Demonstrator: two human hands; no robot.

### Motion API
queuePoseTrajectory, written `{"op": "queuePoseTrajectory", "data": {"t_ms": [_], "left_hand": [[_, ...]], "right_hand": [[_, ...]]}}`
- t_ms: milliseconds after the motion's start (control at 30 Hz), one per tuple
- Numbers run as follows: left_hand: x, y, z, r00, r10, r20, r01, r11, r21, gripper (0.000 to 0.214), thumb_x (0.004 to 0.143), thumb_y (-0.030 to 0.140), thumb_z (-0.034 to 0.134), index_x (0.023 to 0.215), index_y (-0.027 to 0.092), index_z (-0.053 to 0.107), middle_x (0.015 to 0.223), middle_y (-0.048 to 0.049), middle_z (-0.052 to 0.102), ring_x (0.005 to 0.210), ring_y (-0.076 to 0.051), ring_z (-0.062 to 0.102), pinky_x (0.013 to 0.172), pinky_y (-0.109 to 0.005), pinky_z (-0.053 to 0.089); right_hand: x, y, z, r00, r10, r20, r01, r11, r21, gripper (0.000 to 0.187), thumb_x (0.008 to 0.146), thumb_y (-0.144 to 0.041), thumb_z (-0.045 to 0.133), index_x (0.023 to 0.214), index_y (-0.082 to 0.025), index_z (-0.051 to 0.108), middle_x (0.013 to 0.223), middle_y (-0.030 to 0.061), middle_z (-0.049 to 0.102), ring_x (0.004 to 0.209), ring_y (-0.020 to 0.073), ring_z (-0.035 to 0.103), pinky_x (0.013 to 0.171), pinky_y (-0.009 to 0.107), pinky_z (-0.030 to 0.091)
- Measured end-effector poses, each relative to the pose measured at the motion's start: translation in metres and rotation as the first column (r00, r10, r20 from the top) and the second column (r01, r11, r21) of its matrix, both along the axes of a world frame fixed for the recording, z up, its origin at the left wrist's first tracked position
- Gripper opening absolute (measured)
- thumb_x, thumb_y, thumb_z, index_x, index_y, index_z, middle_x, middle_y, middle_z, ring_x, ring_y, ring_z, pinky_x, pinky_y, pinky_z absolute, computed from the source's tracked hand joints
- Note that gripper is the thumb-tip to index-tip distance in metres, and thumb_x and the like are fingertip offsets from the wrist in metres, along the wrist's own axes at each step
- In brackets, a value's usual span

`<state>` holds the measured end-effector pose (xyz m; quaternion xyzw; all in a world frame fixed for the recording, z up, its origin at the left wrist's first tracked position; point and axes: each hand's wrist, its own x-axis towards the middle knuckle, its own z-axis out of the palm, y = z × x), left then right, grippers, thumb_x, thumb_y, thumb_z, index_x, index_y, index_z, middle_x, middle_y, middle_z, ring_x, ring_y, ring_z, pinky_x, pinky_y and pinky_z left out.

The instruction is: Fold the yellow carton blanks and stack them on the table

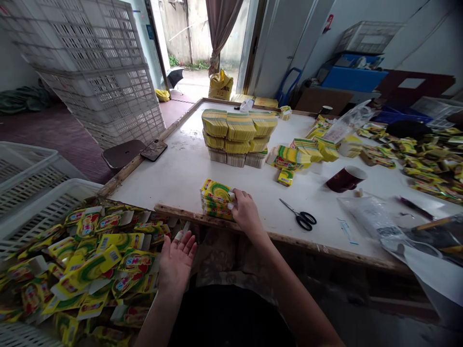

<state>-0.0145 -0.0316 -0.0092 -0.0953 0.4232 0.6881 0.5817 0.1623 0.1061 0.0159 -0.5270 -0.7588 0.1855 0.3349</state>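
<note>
White and somewhat worn, a large work table (181, 173) with a wooden edge fills the middle of a workshop, and behind it an open doorway (195, 53) with a brown curtain shows a yard outside. At the near edge of the table lies a small stack (215, 196) of flat yellow-and-green printed cartons. The person's right hand (246, 213) rests at the right end of this small stack, its fingers bent around the end and closed on it. The left hand (177, 262) is lower, in front of the table edge, with the palm turned up and the fingers spread open; it holds nothing, and one fingertip carries a white tape. Just beside this hand, on its left, a white plastic lattice crate (54, 193) is full of loose yellow-and-green cartons (94, 260) lying in disorder. Farther back on the table stands a tall block of bundled yellow cartons (238, 137), well apart from the small stack. To the right of the right hand lie black-handled scissors (302, 218), and beyond them a dark red mug (345, 179). On the left of the table a dark phone (154, 150) lies on a brown stool (123, 153), near tall piles of empty white crates (101, 82).
</note>
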Motion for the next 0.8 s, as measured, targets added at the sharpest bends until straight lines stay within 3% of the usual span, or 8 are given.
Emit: {"op": "queuePoseTrajectory", "data": {"t_ms": [100,233,367,467,533,633,733,800], "left_hand": [[0.008,0.001,0.001,0.995,-0.067,-0.067,0.07,0.997,0.042,0.032,0.092,0.042,0.044,0.103,0.016,0.059,0.091,-0.0065,0.065,0.074,-0.013,0.066,0.064,-0.024,0.055],[0.016,0.005,0.008,0.975,-0.041,-0.217,0.102,0.955,0.279,0.052,0.073,0.06,0.063,0.106,0.02,0.062,0.106,-0.0071,0.065,0.098,-0.019,0.063,0.082,-0.029,0.053],[0.024,0.012,0.023,0.962,0.093,-0.256,0.037,0.886,0.462,0.049,0.07,0.063,0.064,0.1,0.024,0.063,0.098,-0.0028,0.066,0.096,-0.02,0.061,0.086,-0.033,0.051],[0.027,0.017,0.031,0.965,0.163,-0.205,-0.05,0.882,0.469,0.043,0.079,0.063,0.054,0.088,0.022,0.061,0.077,0.0007,0.06,0.075,-0.015,0.059,0.075,-0.028,0.052],[0.028,0.018,0.031,0.958,0.2,-0.204,-0.091,0.89,0.447,0.041,0.079,0.063,0.054,0.081,0.021,0.059,0.069,0.0037,0.053,0.064,-0.011,0.054,0.067,-0.023,0.05],[0.029,0.015,0.025,0.926,0.15,-0.348,-0.018,0.935,0.354,0.049,0.074,0.071,0.052,0.084,0.023,0.058,0.072,0.0037,0.054,0.066,-0.011,0.055,0.067,-0.023,0.049],[0.033,0.011,0.02,0.88,0.022,-0.474,0.137,0.944,0.299,0.063,0.072,0.079,0.042,0.099,0.025,0.059,0.088,-0.0013,0.064,0.085,-0.018,0.062,0.078,-0.031,0.05],[0.037,0.009,0.018,0.882,-0.046,-0.469,0.208,0.931,0.3,0.056,0.076,0.071,0.049,0.104,0.024,0.061,0.096,-0.0031,0.067,0.092,-0.02,0.063,0.082,-0.032,0.05]], "right_hand": [[-0.002,-0.007,0.006,0.999,-0.004,-0.042,0.004,1.0,0.0,0.047,0.071,-0.006,0.053,0.117,-0.015,0.05,0.093,0.0092,0.06,0.089,0.0243,0.054,0.083,0.039,0.045],[-0.012,-0.041,0.012,0.953,0.126,-0.277,-0.156,0.984,-0.088,0.054,0.074,-0.009,0.054,0.123,-0.021,0.037,0.085,0.0004,0.055,0.073,0.0157,0.056,0.067,0.028,0.048],[-0.03,-0.091,0.007,0.736,0.267,-0.623,-0.543,0.782,-0.306,0.059,0.07,-0.007,0.058,0.123,-0.026,0.039,0.087,-0.0024,0.053,0.067,0.0108,0.054,0.061,0.023,0.046],[-0.04,-0.116,0.004,0.635,0.2,-0.746,-0.626,0.7,-0.345,0.06,0.071,-0.012,0.065,0.124,-0.025,0.041,0.087,-0.0025,0.055,0.073,0.0116,0.053,0.065,0.023,0.044],[-0.043,-0.122,0.004,0.644,0.202,-0.738,-0.62,0.703,-0.348,0.063,0.066,-0.016,0.073,0.122,-0.023,0.045,0.084,-0.0032,0.055,0.074,0.0125,0.052,0.066,0.024,0.043],[-0.042,-0.119,0.001,0.659,0.138,-0.739,-0.584,0.713,-0.388,0.057,0.062,-0.024,0.079,0.113,-0.022,0.054,0.08,-0.0038,0.056,0.071,0.0132,0.052,0.063,0.023,0.041],[-0.036,-0.108,0.001,0.575,-0.029,-0.818,-0.559,0.716,-0.419,0.046,0.065,-0.033,0.078,0.104,-0.022,0.057,0.081,-0.002,0.061,0.074,0.0152,0.058,0.068,0.026,0.045],[-0.031,-0.101,0.004,0.508,-0.099,-0.856,-0.563,0.714,-0.417,0.041,0.07,-0.037,0.074,0.104,-0.022,0.058,0.085,-0.0001,0.064,0.079,0.0166,0.061,0.074,0.028,0.047]]}}
